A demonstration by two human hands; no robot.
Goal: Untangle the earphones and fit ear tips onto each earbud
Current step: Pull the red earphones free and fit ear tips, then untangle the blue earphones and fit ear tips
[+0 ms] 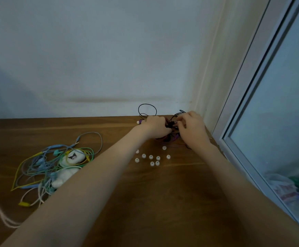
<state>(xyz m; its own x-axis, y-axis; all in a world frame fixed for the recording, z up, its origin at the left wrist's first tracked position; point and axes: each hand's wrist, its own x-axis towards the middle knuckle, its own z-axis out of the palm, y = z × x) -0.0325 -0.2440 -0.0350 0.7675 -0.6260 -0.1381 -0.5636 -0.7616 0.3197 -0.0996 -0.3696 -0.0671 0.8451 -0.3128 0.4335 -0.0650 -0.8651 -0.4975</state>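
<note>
Both arms bare, stretched forward. Left hand (155, 126), right hand (192, 130) close together, fingers curled, each pinching cords (170, 124).

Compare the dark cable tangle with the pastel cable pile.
The dark tangle is black and purple; the pastel pile is blue, green, yellow and white. The left hand and right hand grip the dark tangle; the pastel pile lies untouched at left, with a white plush in it. Both are tangled earphone cables.
</note>
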